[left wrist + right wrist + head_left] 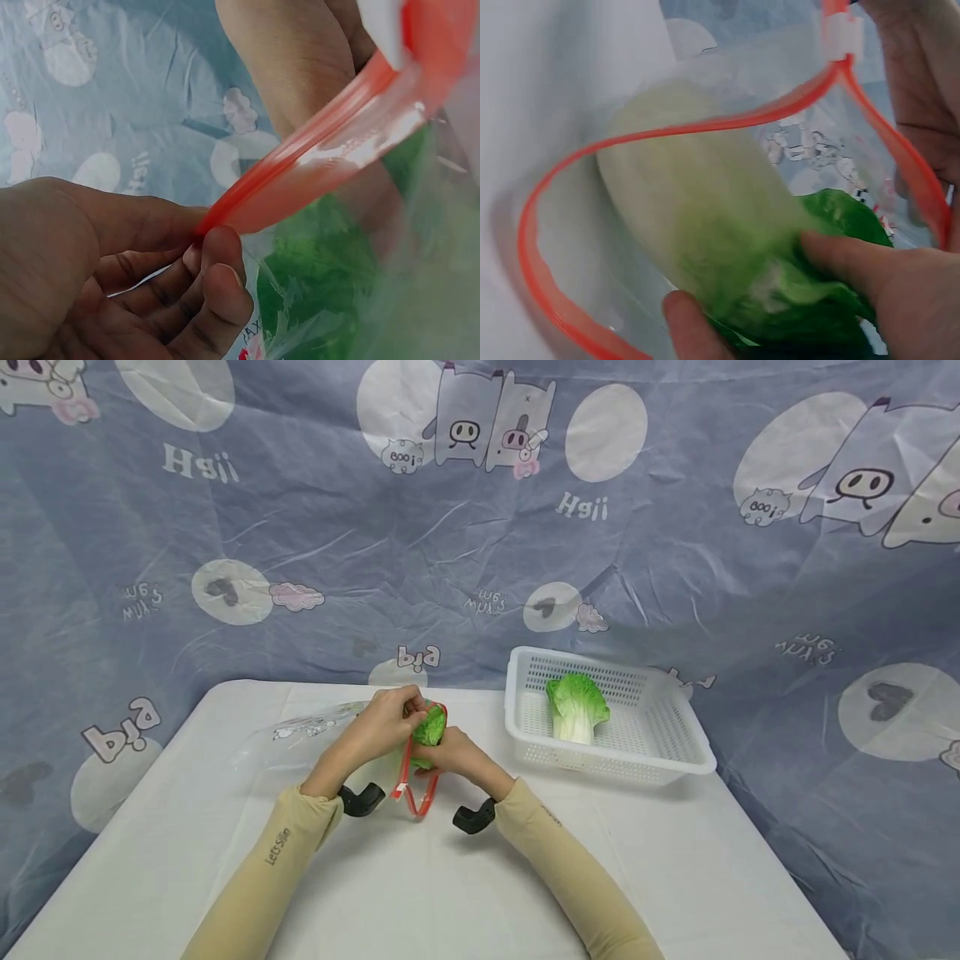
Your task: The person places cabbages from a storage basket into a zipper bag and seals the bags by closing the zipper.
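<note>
A clear zip bag (300,735) with a red zip edge lies on the table, its mouth toward me. My left hand (382,724) pinches the red edge (300,172) between thumb and fingers. Inside the bag's mouth, my right hand (459,752) grips a leafy cabbage (720,217) by its green leaf end. In the right wrist view its pale stem end points deeper into the bag. A white slider (844,36) sits on the zip. Another cabbage (577,706), green-topped with a white stem, lies in the white basket.
To the right stands a white perforated plastic basket (637,764) on the white-covered table (420,893). A grey-blue cartoon-print curtain (480,543) hangs behind the table and along its sides. Black wrist mounts (474,817) sit under both wrists.
</note>
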